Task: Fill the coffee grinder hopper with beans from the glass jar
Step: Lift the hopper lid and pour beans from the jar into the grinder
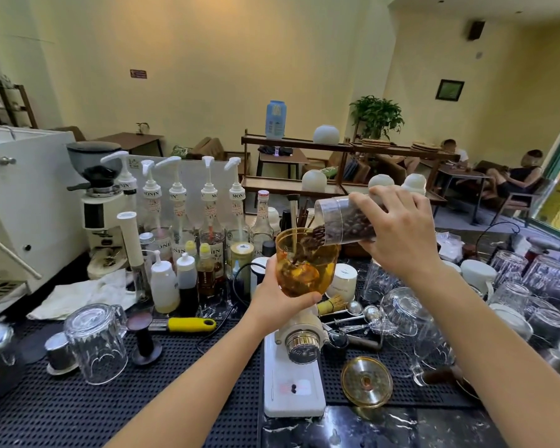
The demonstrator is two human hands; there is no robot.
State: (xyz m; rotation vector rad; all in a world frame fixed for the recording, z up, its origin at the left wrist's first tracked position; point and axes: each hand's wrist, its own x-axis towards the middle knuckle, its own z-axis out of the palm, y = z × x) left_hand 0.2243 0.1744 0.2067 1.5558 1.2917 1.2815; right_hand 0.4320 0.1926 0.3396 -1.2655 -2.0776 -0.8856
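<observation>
Left hand point(280, 297) wrapped round the lower bowl of the amber hopper point(307, 263), thumb in front, fingers closed on it; hopper seated on the white coffee grinder point(293, 367). Right hand point(398, 227) closed over the glass jar point(346, 221), tipped almost level, mouth over the hopper rim; beans point(317, 236) at the lip, tumbling in.

Risks, as I judge them:
- Jar mouth sits at the rim's right edge. Tilt more steeply and beans could surge, bounce off the rim and scatter on the mat.
- Left grip loosens: hopper may rock on its seat.
- Upturned glasses stand near my right elbow; a wide swing could knock them.

Counts, left to right: pump-top syrup bottles point(178, 205), 5; hopper, 1; stray beans on the grinder base point(293, 388), 2 (perhaps more, small); jar, 1; hopper lid point(366, 381), 1, lying on the mat just right of the grinder.
</observation>
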